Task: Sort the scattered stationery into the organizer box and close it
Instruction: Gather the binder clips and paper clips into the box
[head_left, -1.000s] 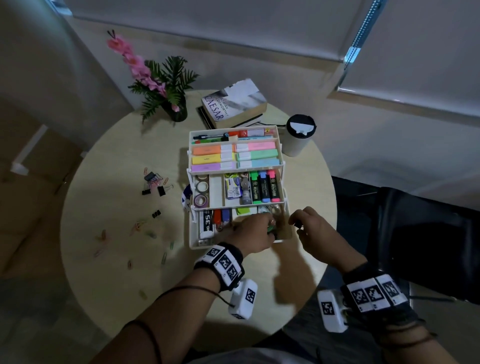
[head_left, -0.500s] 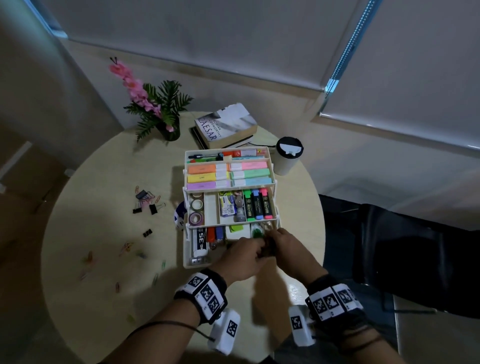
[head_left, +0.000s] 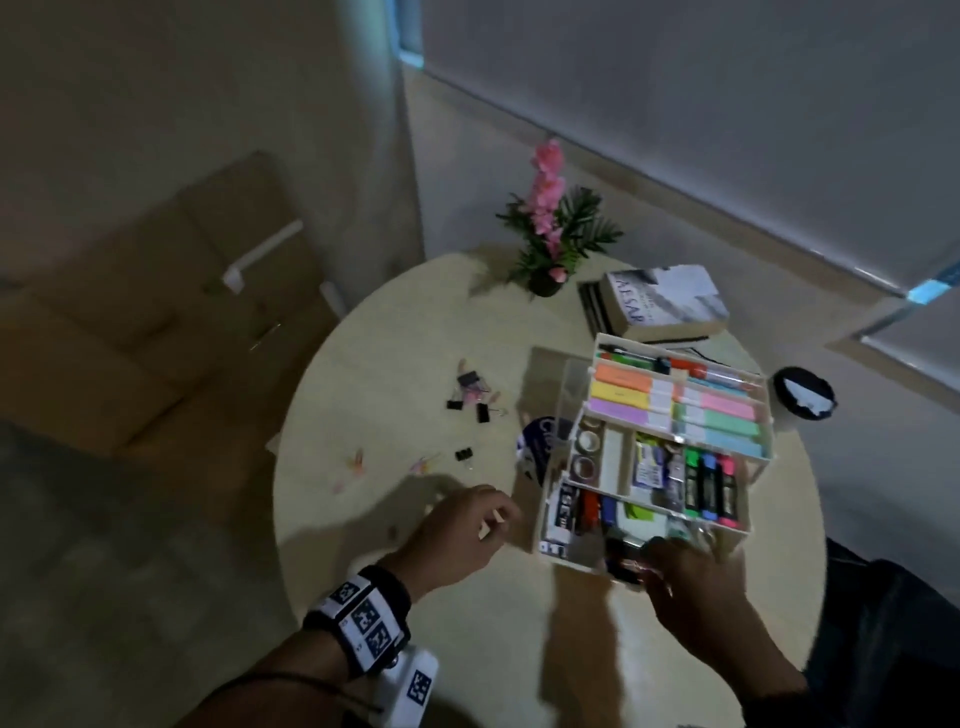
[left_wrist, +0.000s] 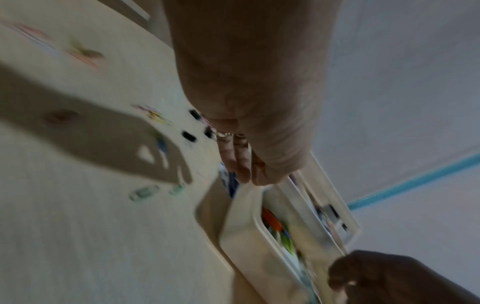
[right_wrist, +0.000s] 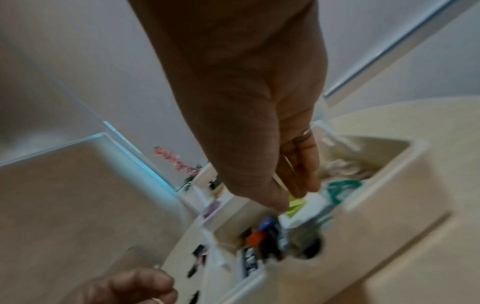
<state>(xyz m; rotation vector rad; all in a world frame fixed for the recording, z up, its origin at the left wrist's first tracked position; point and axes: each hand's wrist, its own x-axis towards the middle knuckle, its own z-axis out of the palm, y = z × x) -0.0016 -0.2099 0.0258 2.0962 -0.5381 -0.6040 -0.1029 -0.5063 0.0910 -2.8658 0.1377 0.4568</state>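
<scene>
The organizer box (head_left: 566, 553) is standing open on the round table (head_left: 395, 338), right of centre. The right hand (head_left: 691, 587) is reaching into its near compartment, fingers fairly straight. The left hand (head_left: 457, 530) is hovering left of the box, loosely curled, its hold unclear. Binder clips (head_left: 470, 397) and paper clips (head_left: 358, 462) are lying scattered left; a book (head_left: 667, 306), plant (head_left: 553, 234) and cup (head_left: 802, 397) are standing beyond.

table (head_left: 395, 364) looks like pale matt wood, smooth. organizer box (head_left: 569, 556) is cream plastic with a slight sheen. binder clips (head_left: 470, 395) are black metal, book (head_left: 670, 301) has a glossy paper cover.
</scene>
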